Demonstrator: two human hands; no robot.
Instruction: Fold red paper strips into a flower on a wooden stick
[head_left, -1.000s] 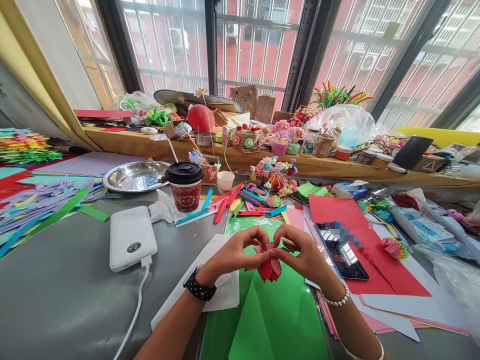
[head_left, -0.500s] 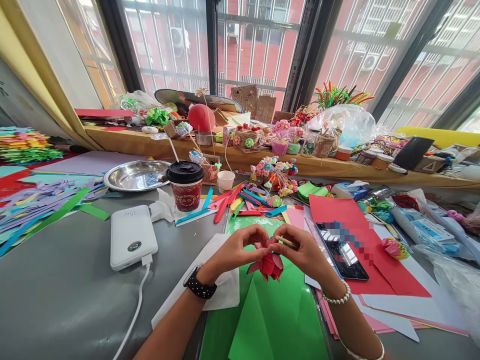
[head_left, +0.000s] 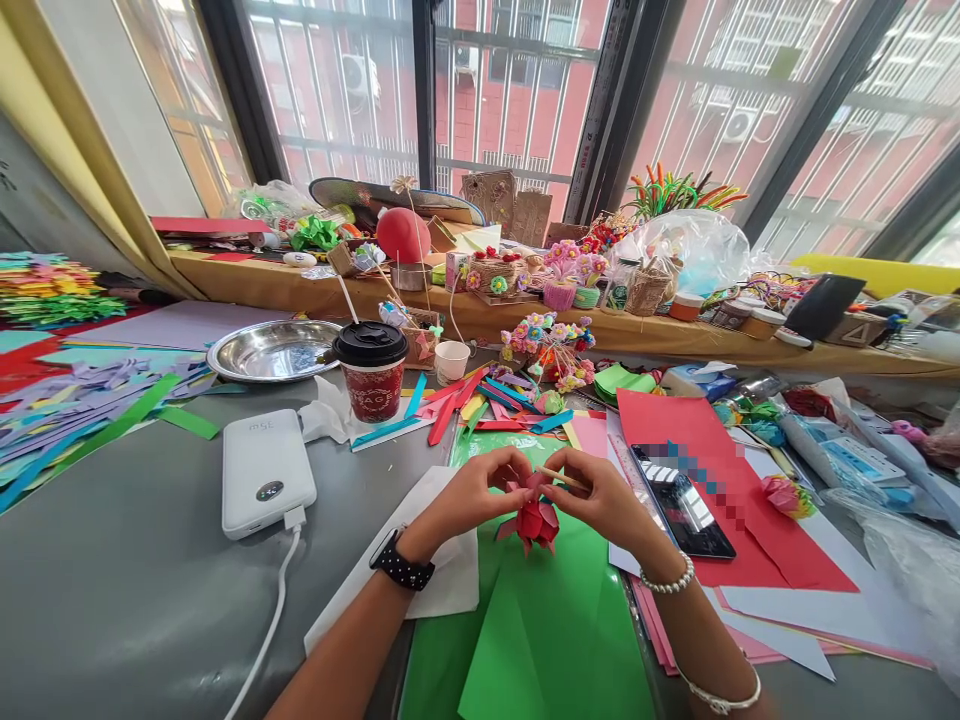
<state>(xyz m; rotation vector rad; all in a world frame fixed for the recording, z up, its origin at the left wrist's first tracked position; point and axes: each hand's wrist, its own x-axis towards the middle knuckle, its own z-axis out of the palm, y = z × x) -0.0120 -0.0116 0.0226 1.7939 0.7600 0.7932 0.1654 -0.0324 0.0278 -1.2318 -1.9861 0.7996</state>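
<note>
A red paper flower [head_left: 537,528] with layered, pointed petals hangs between my two hands over a sheet of green paper [head_left: 555,630]. My left hand [head_left: 491,492] is closed, its thumb and fingers pinching the upper petals. In my right hand [head_left: 596,495] a thin, pale stick [head_left: 564,479] is held between the fingers, its tip close to the petals. The right thumb also lies against the flower's edge. Fingers partly hide the upper side of the flower.
Left of my arm lie a white power bank [head_left: 268,472] with its cable and a lidded cup [head_left: 371,372]. A metal plate [head_left: 274,350] stands behind. Paper strips [head_left: 459,405] are scattered ahead. To the right, a phone [head_left: 684,505] rests on red paper [head_left: 780,530] near a pink paper flower [head_left: 787,496].
The red flower has turned slightly and its petals show more to me. My right hand has shifted a little left, with the stick lying flatter across the fingers.
</note>
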